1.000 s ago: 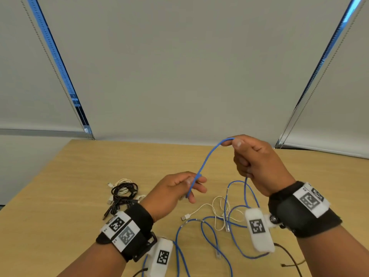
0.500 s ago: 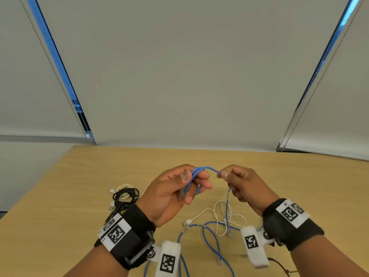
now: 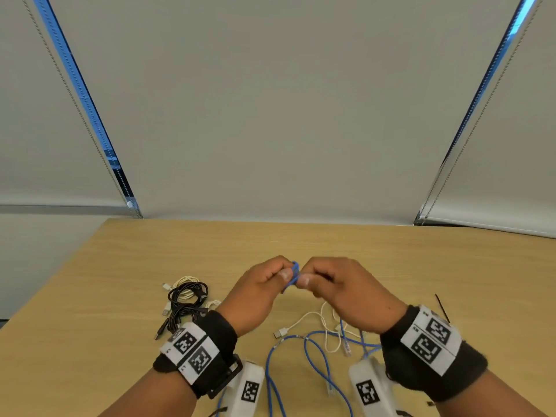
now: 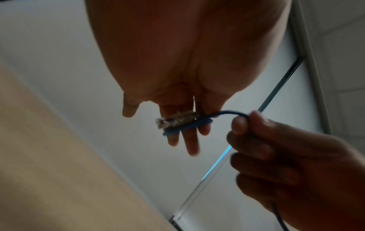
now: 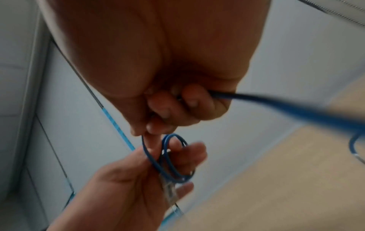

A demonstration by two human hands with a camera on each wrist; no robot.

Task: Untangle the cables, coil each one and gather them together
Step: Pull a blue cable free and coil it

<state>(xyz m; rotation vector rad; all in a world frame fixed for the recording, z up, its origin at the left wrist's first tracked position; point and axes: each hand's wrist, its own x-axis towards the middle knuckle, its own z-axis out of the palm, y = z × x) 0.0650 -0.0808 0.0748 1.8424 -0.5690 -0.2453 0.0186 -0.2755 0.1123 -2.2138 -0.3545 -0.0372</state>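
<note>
The thin blue network cable [image 3: 294, 273] with a clear plastic plug [image 4: 175, 119] at its end is held up above the pale wooden desk [image 3: 120, 266], between the two hands, and in the wrist views a couple of small loops of it already lie around the straight fingers [image 4: 189, 140] of the left hand [image 3: 258, 293], the plug pressed against them. The right hand [image 3: 346, 293] is curled round the running part of the same cable just beside those loops, pinching it between thumb and forefinger while the rest trails back through the palm and down to the desk. The cable looks light and springy rather than limp: it keeps round bends on the desk and would likely spring open if the loops were let go, so the sound hold is on the gathered turns themselves, with the plug tucked under them, and on the free run close to the coil so each new turn lies flat. Its jacket looks smooth and may slide through a loose pinch. The remaining length lies in wide bends on the desk near a thin white USB cable [image 3: 301, 322], which crosses it and may drag along. To the left, well apart, a bundle of coiled black and white cables [image 3: 188, 294] rests on the desk.
</note>
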